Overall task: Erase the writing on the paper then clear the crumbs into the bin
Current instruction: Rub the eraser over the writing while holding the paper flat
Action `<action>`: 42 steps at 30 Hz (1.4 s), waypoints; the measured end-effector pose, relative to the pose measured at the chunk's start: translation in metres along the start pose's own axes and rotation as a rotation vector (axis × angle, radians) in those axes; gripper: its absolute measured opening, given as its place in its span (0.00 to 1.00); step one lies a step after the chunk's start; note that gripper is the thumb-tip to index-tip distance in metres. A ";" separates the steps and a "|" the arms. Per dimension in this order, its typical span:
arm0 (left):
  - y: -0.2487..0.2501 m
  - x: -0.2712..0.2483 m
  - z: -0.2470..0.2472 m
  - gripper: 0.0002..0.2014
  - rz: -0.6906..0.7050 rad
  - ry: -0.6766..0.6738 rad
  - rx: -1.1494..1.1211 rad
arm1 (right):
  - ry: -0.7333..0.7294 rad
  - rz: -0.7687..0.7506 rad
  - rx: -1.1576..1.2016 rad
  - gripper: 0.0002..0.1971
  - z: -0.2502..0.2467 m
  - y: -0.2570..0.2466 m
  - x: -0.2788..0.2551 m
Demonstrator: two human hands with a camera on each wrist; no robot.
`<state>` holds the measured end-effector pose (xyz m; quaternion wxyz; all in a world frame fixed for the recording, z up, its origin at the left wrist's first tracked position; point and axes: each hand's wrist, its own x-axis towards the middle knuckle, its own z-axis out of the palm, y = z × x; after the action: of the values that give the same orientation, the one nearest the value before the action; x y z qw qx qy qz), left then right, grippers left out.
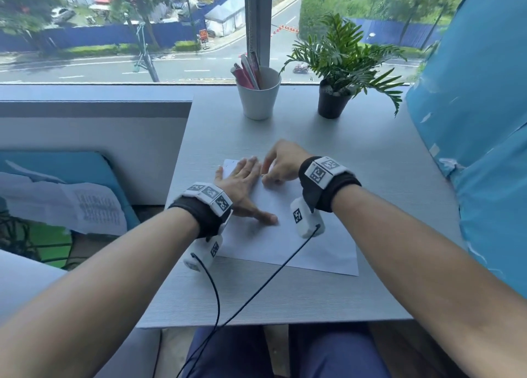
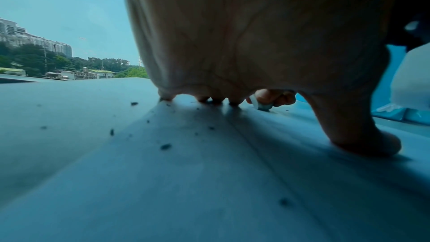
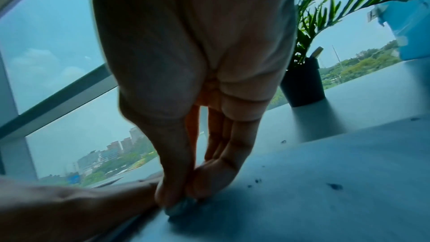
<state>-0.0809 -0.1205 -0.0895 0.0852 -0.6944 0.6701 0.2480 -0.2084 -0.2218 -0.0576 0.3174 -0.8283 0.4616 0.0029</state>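
A white sheet of paper (image 1: 288, 235) lies on the grey desk (image 1: 370, 163). My left hand (image 1: 242, 183) lies flat on its upper left part, fingers straight, pressing it down. Just to its right, my right hand (image 1: 281, 166) pinches a small eraser (image 3: 180, 207) between thumb and fingers, its tip touching the paper. In the left wrist view the eraser (image 2: 261, 105) shows past my fingertips. Dark eraser crumbs (image 2: 165, 146) are scattered over the sheet, and more crumbs (image 3: 335, 186) lie right of the eraser. No writing can be made out.
A white cup (image 1: 259, 98) holding pens and a potted plant (image 1: 335, 98) stand at the desk's far edge by the window. A blue cushion (image 1: 479, 135) lines the right side. Loose papers (image 1: 85, 206) lie left of the desk. No bin is in view.
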 end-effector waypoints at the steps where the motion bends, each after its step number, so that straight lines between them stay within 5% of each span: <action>1: 0.000 0.000 0.000 0.71 -0.003 0.002 -0.004 | 0.007 0.005 -0.002 0.07 -0.003 0.000 0.002; 4: 0.000 0.001 0.000 0.71 0.000 -0.001 -0.012 | 0.152 0.028 0.006 0.07 -0.008 0.002 0.004; 9: -0.002 0.001 0.000 0.72 -0.003 -0.011 -0.006 | -0.025 0.008 -0.023 0.07 -0.010 -0.003 -0.002; 12: -0.001 0.002 0.000 0.72 0.003 -0.018 -0.005 | 0.162 0.026 0.026 0.07 -0.008 0.000 0.001; 16: -0.002 0.002 -0.002 0.71 0.004 -0.033 0.005 | -0.071 0.026 0.012 0.07 -0.009 -0.005 -0.005; 21: -0.001 0.005 -0.001 0.72 -0.005 -0.027 0.009 | 0.101 0.053 0.076 0.07 -0.007 -0.002 -0.005; 25: 0.000 0.003 -0.001 0.71 -0.010 -0.030 0.012 | -0.064 0.080 0.042 0.05 -0.011 0.001 -0.013; 29: 0.001 0.002 -0.001 0.71 -0.007 -0.008 0.016 | 0.063 0.122 -0.011 0.03 -0.024 0.018 -0.020; 36: 0.004 -0.005 -0.004 0.75 -0.083 0.037 0.189 | -0.021 0.194 -0.051 0.04 -0.031 0.048 -0.043; 39: 0.021 -0.016 0.002 0.65 0.131 0.091 0.278 | -0.026 0.175 -0.109 0.06 -0.033 0.044 -0.043; 42: 0.038 -0.025 0.015 0.52 0.424 -0.048 0.215 | -0.035 0.162 -0.094 0.06 -0.033 0.045 -0.040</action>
<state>-0.1208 -0.0950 -0.0834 0.1205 -0.5190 0.8213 0.2040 -0.2760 -0.2254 -0.0427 0.2849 -0.8022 0.5208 0.0643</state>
